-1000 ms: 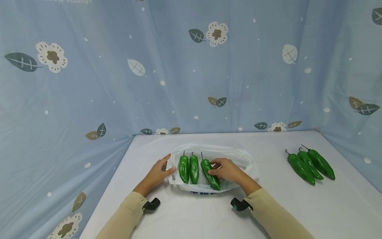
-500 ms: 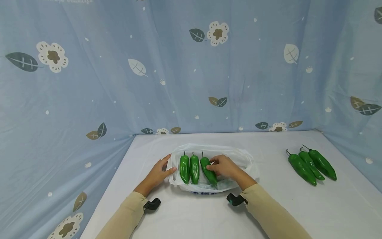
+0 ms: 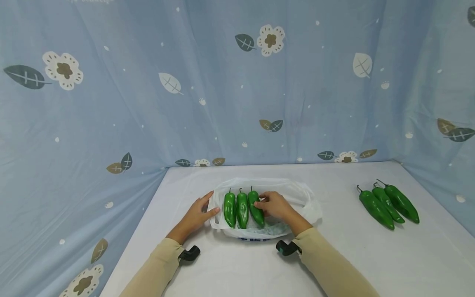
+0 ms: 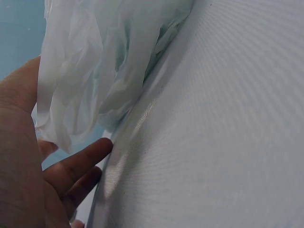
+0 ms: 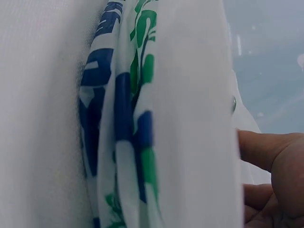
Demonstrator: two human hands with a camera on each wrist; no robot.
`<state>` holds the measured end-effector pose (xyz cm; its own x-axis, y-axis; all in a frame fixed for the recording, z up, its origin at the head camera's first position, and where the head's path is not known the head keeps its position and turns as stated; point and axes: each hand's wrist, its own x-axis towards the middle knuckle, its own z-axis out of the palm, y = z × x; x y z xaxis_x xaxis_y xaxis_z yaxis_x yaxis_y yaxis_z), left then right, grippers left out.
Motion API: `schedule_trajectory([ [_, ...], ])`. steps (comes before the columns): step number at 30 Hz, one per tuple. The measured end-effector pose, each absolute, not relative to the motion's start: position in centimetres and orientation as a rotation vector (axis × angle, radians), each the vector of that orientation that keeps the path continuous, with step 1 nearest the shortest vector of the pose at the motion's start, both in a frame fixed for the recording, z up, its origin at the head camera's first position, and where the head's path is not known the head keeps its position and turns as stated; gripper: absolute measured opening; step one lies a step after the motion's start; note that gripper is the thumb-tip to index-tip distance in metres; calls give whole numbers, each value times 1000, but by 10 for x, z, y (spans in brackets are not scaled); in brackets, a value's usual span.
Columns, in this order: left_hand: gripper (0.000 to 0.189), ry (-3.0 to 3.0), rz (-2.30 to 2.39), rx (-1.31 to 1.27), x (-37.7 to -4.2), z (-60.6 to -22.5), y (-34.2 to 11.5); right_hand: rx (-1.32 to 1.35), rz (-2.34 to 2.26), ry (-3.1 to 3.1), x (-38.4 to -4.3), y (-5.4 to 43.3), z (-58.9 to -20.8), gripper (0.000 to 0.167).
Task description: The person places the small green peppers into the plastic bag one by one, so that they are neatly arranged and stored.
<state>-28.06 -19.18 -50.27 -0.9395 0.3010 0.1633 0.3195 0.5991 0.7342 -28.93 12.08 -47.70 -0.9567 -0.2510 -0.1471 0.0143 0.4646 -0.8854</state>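
Observation:
My right hand [image 3: 276, 205] holds a green chili pepper [image 3: 256, 209] by its right side, thumb on top. The pepper lies in a white plastic bag [image 3: 297, 192], beside two more green peppers [image 3: 242, 210] in a row, stems pointing away. At the bag's left edge is my left hand [image 3: 196, 214], its thumb and fingers spread along the plastic. In the left wrist view, the fingers [image 4: 78, 164] of that hand extend below the crumpled bag [image 4: 76, 71]. The bag's printed front [image 5: 199, 118] hides most of the right hand [image 5: 285, 175] in the right wrist view.
Three more green peppers [image 3: 386, 204] lie together on the right of the white table [image 3: 241, 272]. A blue curtain [image 3: 208, 82] with flowers and leaves hangs behind and at both sides. Black wrist devices [image 3: 189, 253] sit under both sleeves.
My right hand has moved left with the third pepper, bringing it more upright and close beside the other two in the bag. The left hand has stayed at the bag's edge.

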Motion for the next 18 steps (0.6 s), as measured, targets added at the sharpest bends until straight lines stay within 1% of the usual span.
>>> schedule_trajectory([
  [18, 77, -2804, -1309, -521, -280, -502, -191, -215, -1383, 2544, -286, 118, -474, 54],
])
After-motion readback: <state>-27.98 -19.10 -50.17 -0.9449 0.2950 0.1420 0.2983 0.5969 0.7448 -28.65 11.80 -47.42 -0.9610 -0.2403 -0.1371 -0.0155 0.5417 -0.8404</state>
